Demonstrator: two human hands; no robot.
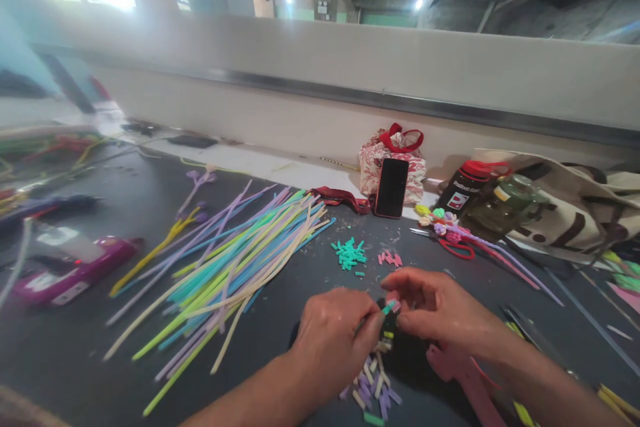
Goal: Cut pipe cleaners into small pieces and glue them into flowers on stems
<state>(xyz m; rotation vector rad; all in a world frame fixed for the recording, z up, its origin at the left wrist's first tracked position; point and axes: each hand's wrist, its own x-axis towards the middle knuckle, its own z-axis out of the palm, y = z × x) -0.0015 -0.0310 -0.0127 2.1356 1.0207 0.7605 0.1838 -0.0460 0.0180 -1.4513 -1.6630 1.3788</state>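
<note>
- Your left hand (335, 325), in the lower middle of the frame, has its thumb and forefinger pinched together on a small teal piece (389, 307), whose end pokes out beyond them.
- The fingers of your right hand (443, 301), just right of that, are curled with a gap between thumb and forefinger; a pink piece (395, 303) sits there by the teal end. You cannot tell how firmly it is gripped, since the fingers partly hide it.
- Both pieces look very light and soft, likely fuzzy and not slippery. Expect them to squash or bend under a hard pinch, so take them near one end with the fingertips, leaving the other end free.
- Short cut lengths lie on the dark, smooth surface (75, 360): a teal heap (349, 254) and a small pink cluster (390, 258) beyond your hands, with cream and purple lengths (375, 387) at bottom centre.
- The long stems (235, 267), left of centre, are slim, fuzzy-looking rods in a loose fan; they seem springy, and probably lift best from mid-length.
- At far left, the purple glue gun (85, 270) looks like hard, glossy plastic, the heaviest and stiffest thing on that side.
</note>
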